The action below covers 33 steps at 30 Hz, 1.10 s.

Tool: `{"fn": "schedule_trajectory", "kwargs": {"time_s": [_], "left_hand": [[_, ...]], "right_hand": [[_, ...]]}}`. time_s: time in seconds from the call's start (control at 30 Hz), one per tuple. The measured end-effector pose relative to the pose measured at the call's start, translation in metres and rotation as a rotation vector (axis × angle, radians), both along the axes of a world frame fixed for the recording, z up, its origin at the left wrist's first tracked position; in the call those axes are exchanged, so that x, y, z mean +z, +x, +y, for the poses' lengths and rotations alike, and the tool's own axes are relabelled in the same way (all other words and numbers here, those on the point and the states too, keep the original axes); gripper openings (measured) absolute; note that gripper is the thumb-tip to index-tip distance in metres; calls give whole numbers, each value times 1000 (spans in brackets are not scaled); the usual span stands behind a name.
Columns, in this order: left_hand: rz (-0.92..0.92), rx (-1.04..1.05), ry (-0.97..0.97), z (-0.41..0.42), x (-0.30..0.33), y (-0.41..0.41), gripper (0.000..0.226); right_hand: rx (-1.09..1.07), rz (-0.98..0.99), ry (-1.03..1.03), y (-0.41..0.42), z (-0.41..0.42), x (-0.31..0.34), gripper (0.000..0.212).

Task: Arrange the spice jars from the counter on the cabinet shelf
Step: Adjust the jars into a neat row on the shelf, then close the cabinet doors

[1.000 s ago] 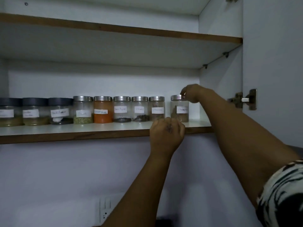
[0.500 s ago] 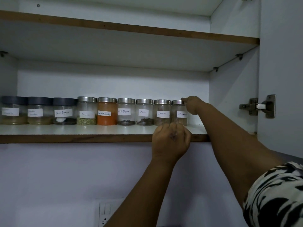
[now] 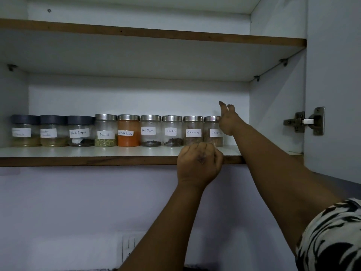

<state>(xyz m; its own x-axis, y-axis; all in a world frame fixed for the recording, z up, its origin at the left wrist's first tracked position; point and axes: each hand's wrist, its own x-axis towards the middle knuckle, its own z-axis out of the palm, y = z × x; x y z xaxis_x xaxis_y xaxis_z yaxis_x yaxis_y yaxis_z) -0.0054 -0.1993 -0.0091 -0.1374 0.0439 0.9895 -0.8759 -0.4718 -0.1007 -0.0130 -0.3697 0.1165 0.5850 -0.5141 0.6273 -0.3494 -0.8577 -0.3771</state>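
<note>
Several labelled spice jars stand in one row on the cabinet shelf [image 3: 88,153]. Three at the left have dark lids; the others have steel lids, among them a fennel jar [image 3: 105,131] and an orange chilli powder jar [image 3: 128,131]. The last jar on the right, a cinnamon jar [image 3: 212,132], touches its neighbour. My right hand [image 3: 227,122] is lifted just right of that jar's lid, fingers spread and pointing up, holding nothing. My left hand [image 3: 199,163] is a loose fist resting against the shelf's front edge, below the two cinnamon jars.
An upper shelf [image 3: 156,34] spans the cabinet above. The open cabinet door with its metal hinge [image 3: 304,121] stands at the right. A wall socket [image 3: 129,245] sits low on the wall under the shelf. Shelf room remains right of the last jar.
My right hand slid the cinnamon jar left against the row, then let go of its lid and rose with fingers spread. My left hand stayed at the shelf edge.
</note>
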Motion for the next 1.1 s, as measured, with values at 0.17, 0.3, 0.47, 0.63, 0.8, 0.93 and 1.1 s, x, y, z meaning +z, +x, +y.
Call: {"fn": "schedule_trajectory", "kwargs": {"time_s": [0.17, 0.3, 0.47, 0.63, 0.8, 0.93, 1.1], "left_hand": [[44, 27, 37, 2, 1, -4, 26], [124, 27, 97, 5, 0, -9, 25], [205, -3, 192, 13, 0, -18, 24], [248, -60, 272, 29, -5, -30, 26], [331, -64, 468, 48, -13, -38, 26], [407, -33, 654, 80, -19, -51, 61], [506, -62, 583, 150, -76, -78, 73]], "right_hand": [[-60, 16, -99, -8, 25, -11, 84], [-89, -57, -249, -26, 42, -31, 80], [23, -13, -88, -57, 58, -60, 53], [-105, 154, -249, -87, 80, -87, 53], [-79, -83, -298, -106, 98, -122, 42], [19, 39, -177, -124, 126, -134, 49], [-21, 288, -80, -155, 186, -175, 65]]}}
